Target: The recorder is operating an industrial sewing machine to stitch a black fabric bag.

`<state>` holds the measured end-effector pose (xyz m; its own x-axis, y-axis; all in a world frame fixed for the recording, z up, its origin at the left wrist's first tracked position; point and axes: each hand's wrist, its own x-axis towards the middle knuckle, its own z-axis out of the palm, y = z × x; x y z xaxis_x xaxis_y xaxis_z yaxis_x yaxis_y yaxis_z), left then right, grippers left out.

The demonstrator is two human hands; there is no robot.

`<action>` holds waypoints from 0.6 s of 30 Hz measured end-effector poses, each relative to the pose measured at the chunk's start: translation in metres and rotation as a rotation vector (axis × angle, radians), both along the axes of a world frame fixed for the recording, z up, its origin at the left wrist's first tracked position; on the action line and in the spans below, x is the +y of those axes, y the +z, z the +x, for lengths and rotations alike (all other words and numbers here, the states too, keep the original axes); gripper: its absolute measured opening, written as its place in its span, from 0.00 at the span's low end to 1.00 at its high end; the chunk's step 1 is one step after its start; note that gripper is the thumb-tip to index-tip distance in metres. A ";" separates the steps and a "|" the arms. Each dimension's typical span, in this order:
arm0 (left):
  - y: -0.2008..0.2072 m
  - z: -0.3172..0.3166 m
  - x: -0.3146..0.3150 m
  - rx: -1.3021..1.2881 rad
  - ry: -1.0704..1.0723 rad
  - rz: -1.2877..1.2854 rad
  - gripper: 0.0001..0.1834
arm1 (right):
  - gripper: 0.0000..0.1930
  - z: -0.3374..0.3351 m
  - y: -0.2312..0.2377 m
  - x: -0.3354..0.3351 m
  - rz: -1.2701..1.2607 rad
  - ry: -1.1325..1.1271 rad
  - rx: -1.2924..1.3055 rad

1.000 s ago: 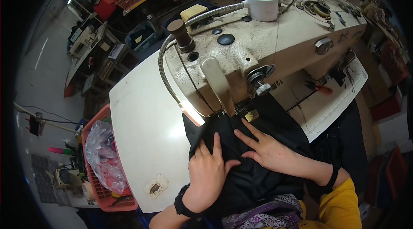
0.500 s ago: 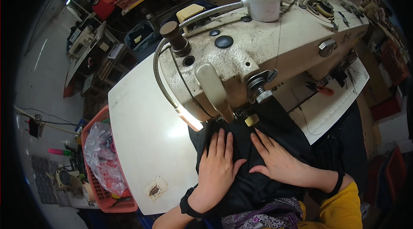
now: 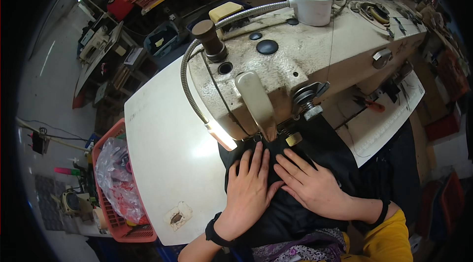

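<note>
**Black fabric pressed flat under both hands at the sewing machine**

A piece of black fabric [image 3: 295,212] is spread on the white table [image 3: 167,153], directly in front of the head of a worn cream sewing machine [image 3: 305,65], and its far edge is tucked beneath the needle area of that machine. The left hand [image 3: 251,188] is laid palm down on the fabric, just in front of the machine, with the fingers stretched out and slightly fanned; nothing is gripped. The right hand [image 3: 310,183] is laid flat beside it, on the side of the machine's long arm, its fingers likewise extended and pointed toward the needle, and no grasp is made. The two hands are set close together, the fingertips nearly meeting on the cloth. A dark band is worn on each wrist.

A lit lamp [image 3: 221,135] on a flexible metal neck is seen at the needle end of the machine, just above the fabric's left corner. A white cap with a red button [image 3: 311,5] is mounted on top of the machine. A pair of red-handled snips [image 3: 370,105] is lying on the table under the machine's arm. A red basket [image 3: 120,208] holding a clear plastic bag is placed beside the table, well to the left of the machine.
</note>
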<state>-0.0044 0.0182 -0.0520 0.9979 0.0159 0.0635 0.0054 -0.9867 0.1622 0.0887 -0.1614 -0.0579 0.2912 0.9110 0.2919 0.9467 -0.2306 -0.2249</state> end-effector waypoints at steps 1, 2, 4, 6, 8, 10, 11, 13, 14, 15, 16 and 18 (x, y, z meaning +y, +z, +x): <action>0.000 0.001 0.000 0.000 -0.002 0.000 0.40 | 0.23 -0.002 -0.008 -0.001 -0.006 -0.028 0.111; -0.001 0.001 0.001 -0.009 -0.005 0.005 0.40 | 0.23 -0.001 -0.011 -0.002 -0.006 -0.028 0.112; -0.002 0.001 0.003 -0.018 -0.010 0.009 0.40 | 0.24 0.000 -0.014 -0.003 -0.041 -0.026 0.154; -0.002 0.002 0.005 0.027 -0.006 -0.041 0.41 | 0.24 0.000 -0.014 -0.003 -0.043 -0.024 0.166; -0.002 0.002 0.004 0.030 -0.003 -0.038 0.41 | 0.24 0.002 -0.013 -0.004 -0.045 -0.022 0.178; -0.003 0.002 0.004 0.033 0.001 -0.035 0.41 | 0.25 0.004 -0.011 -0.004 -0.087 -0.020 0.218; -0.004 0.003 0.004 0.020 0.008 -0.018 0.41 | 0.25 0.006 -0.011 -0.003 -0.086 -0.019 0.218; -0.007 0.003 0.003 0.007 0.016 -0.001 0.41 | 0.25 0.010 -0.012 -0.003 -0.063 -0.007 0.279; -0.008 0.004 0.003 -0.001 0.029 -0.001 0.41 | 0.25 0.013 -0.011 -0.003 -0.061 -0.007 0.280; -0.008 0.005 0.003 -0.007 0.042 0.000 0.42 | 0.25 0.015 -0.010 -0.004 -0.070 -0.002 0.301; -0.010 0.006 0.002 -0.006 0.042 0.001 0.42 | 0.26 0.017 -0.009 -0.004 -0.078 0.002 0.322; -0.011 0.007 0.002 -0.010 0.050 -0.001 0.42 | 0.26 0.019 -0.009 -0.005 -0.083 -0.001 0.348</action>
<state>0.0023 0.0206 -0.0633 0.9952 0.0653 0.0735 0.0526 -0.9852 0.1632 0.1077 -0.1661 -0.0671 0.3609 0.9272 0.1005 0.8167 -0.2621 -0.5141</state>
